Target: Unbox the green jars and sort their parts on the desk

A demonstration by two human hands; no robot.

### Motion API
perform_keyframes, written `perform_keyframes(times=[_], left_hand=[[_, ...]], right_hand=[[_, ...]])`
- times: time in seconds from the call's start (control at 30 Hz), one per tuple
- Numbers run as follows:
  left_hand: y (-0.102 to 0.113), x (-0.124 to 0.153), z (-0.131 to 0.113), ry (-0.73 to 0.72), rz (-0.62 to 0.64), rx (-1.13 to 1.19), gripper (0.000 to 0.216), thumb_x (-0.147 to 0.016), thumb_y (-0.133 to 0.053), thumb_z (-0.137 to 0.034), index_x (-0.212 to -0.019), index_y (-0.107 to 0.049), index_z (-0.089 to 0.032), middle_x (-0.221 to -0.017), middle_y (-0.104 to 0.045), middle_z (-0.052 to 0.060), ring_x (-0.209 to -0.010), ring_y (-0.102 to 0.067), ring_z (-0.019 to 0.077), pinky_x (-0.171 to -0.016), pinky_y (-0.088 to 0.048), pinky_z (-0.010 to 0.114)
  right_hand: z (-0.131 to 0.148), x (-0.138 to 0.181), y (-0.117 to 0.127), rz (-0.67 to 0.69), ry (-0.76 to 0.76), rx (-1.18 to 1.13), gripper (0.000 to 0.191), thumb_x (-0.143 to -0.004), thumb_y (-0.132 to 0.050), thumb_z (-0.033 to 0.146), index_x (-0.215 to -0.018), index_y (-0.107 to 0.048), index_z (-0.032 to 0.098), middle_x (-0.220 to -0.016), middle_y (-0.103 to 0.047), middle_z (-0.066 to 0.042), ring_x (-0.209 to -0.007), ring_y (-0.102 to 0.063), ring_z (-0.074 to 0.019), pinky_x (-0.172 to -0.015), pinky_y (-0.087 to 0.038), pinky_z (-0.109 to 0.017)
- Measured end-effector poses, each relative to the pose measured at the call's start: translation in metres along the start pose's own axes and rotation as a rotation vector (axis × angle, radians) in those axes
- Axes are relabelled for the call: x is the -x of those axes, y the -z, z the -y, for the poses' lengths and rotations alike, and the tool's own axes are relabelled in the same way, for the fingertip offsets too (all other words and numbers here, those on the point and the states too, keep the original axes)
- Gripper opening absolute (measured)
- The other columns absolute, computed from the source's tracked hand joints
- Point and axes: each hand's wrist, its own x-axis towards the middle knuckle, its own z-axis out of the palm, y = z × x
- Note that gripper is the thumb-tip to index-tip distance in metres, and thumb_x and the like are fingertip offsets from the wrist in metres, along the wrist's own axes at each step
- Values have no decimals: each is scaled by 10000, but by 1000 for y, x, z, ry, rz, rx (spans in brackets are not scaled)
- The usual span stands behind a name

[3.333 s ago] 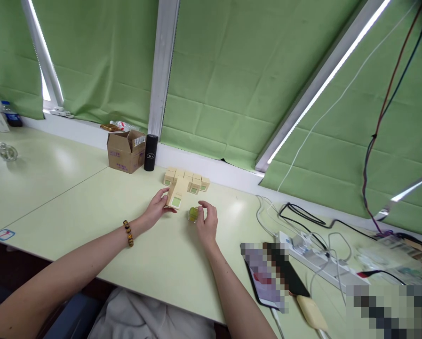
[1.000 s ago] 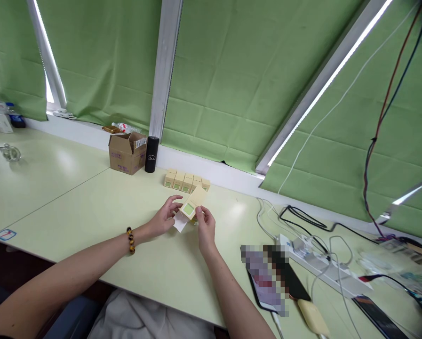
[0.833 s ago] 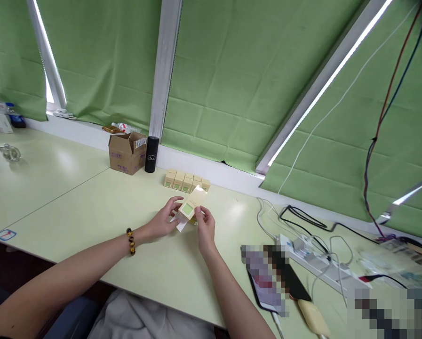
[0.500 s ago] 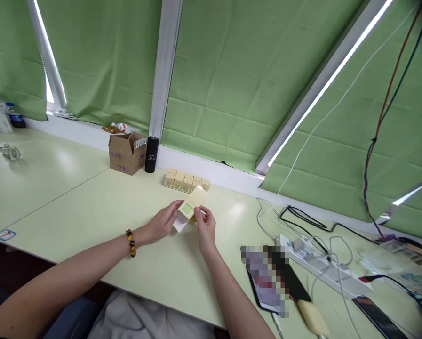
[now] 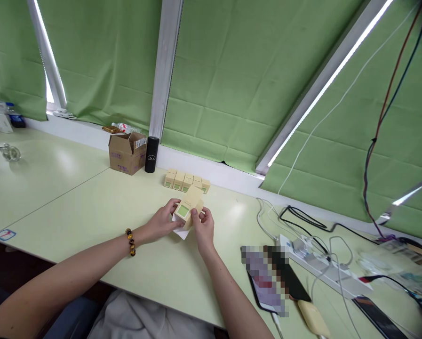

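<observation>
Between both hands is a small cream carton [image 5: 189,202] with a green square on its face and white flaps at its lower end. My left hand [image 5: 164,220] grips its left side, with a beaded bracelet [image 5: 130,242] at the wrist. My right hand [image 5: 204,228] closes on its right edge, the thumb pressed against the front. The carton is tilted above the table, and its back is hidden. Just beyond it, a row of several matching cream boxes [image 5: 179,180] stands on the table, partly covered by the held carton.
An opened brown cardboard box [image 5: 126,157] and a black cylinder [image 5: 152,154] stand at the back. To the right lie a white power strip [image 5: 323,268] with tangled cables, phones [image 5: 267,287] and a yellow case [image 5: 313,318]. A glass object [image 5: 9,153] sits far left.
The carton has turned and shifted slightly down, its body now showing more squared out. The fingers of both hands have moved along its sides. Everything else stays put.
</observation>
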Motion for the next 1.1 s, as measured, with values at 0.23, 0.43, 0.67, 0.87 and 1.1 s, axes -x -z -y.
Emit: perform_keyframes(times=[0.23,0.43,0.67,0.87,1.1], left_hand=[[4,2,1,-53,64,42,608,-858,-775,-365,-1373,-474,-250,-1286,-704,118,-1161,-679,284,-905,-551,376],[9,-6,14,-62,47,85,464,-980,-623,-535,-1293,-553,-200,-1132,-748,116,-1019,-706,251,-887,-523,363],[8,-17,26,15,-52,142,464,-927,-650,-618,-812,-619,-169,-737,-645,19,-674,-598,152,-638,-461,273],[9,-19,27,4,-138,188,469,-888,-684,-636,-831,-640,-173,-761,-661,22,-704,-616,158,-672,-505,283],[9,-21,31,37,-111,255,473,-843,-742,-623,-786,-603,-175,-736,-671,13,-679,-624,154,-668,-485,282]], right_hand=[[4,1,1,-17,8,60,553,-782,-769,671,-1035,-669,189,-981,-790,-100,-870,-735,-237,-731,-572,-329],[5,0,2,-15,7,45,540,-788,-780,642,-1072,-658,199,-1016,-792,-96,-915,-741,-244,-768,-580,-336],[2,-1,4,13,47,73,494,-811,-767,624,-1047,-663,203,-864,-742,-46,-768,-658,-197,-674,-527,-295],[-2,0,5,68,98,134,449,-828,-743,638,-844,-689,192,-705,-612,9,-660,-514,-151,-609,-433,-265],[-4,0,6,70,50,90,456,-791,-772,633,-722,-680,191,-668,-630,-7,-670,-562,-175,-610,-467,-280]])
